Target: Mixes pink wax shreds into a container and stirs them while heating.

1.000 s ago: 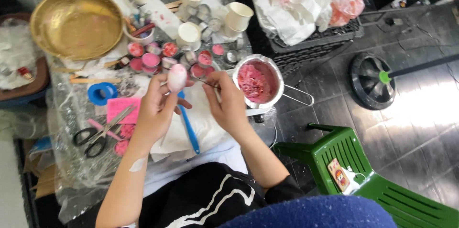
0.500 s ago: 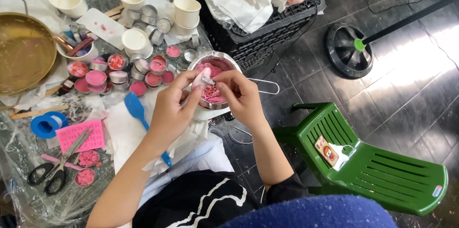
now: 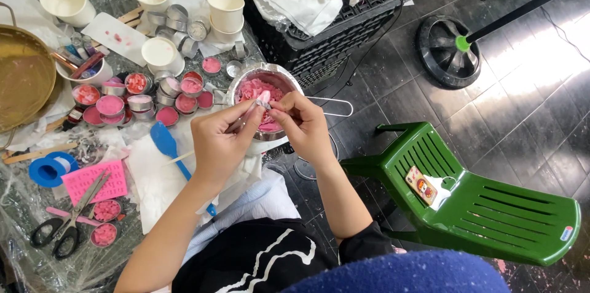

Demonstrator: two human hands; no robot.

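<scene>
Both hands meet directly above the steel saucepan (image 3: pixel 265 84) of pink wax. The left hand (image 3: pixel 222 140) and right hand (image 3: pixel 302 122) pinch a small pink-white wax piece (image 3: pixel 263 99) between closed fingers, equally near.

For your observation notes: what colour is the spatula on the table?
Blue spatula, with a pale handle, clearest in the head view.
</scene>
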